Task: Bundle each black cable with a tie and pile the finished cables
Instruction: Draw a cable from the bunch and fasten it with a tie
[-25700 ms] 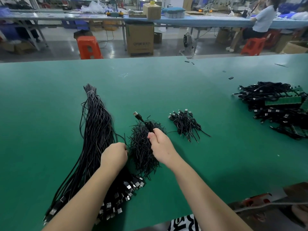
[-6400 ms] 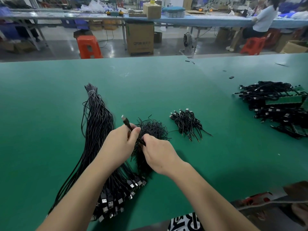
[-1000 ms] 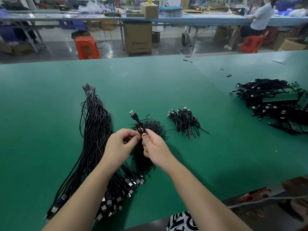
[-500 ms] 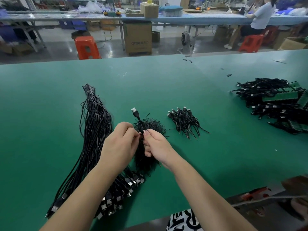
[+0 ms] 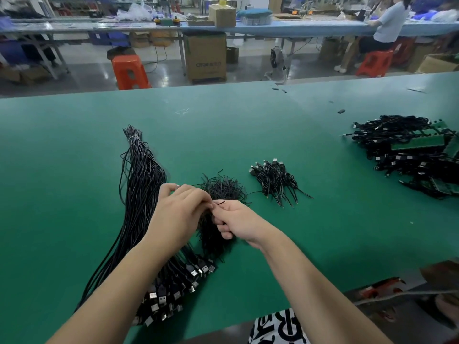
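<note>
Though blurred, box (image 5: 206, 57) lettering "CTOR"

No sleeves are worn on the two bare arms. The left hand (image 5: 182, 211) and right hand (image 5: 239, 220) are bare. A black-and-white printed garment (image 5: 278, 328) is seen below.

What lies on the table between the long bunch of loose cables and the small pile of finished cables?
In the head view, the heap of black ties lies between the long bunch and the finished pile. Both hands work just over its near part.
</note>
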`<action>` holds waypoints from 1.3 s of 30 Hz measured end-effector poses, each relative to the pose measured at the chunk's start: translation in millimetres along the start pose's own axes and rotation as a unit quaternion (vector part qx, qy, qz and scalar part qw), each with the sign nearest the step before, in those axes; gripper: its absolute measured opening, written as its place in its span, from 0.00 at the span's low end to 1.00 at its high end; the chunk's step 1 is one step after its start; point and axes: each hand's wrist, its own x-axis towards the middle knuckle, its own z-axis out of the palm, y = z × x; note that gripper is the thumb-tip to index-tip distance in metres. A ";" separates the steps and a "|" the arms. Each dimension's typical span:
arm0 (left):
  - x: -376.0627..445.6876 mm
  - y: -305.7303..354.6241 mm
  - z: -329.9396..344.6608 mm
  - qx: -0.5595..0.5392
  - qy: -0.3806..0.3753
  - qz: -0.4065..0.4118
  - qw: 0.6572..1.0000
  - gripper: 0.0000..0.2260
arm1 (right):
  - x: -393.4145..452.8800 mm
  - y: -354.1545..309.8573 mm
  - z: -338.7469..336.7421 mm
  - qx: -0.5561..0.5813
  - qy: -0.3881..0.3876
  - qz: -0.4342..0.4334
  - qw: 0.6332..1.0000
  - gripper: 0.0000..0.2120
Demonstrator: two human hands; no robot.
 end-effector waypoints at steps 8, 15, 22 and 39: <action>0.3 8.1 -0.3 -0.150 -0.045 -0.208 0.966 0.07 | -4.7 -6.4 5.2 -0.342 0.036 -0.060 0.937 0.15; 6.8 10.2 -3.4 -0.135 -0.066 -0.228 0.962 0.05 | -0.3 2.5 8.4 -0.499 0.082 -0.077 0.859 0.12; 2.6 23.9 -0.3 -0.081 -0.002 -0.205 0.975 0.06 | 7.0 9.7 13.4 -0.516 0.183 -0.096 0.831 0.09; 1.0 36.2 6.5 0.047 -0.022 -0.125 0.991 0.02 | 10.7 18.4 17.4 -0.512 0.220 -0.104 0.823 0.02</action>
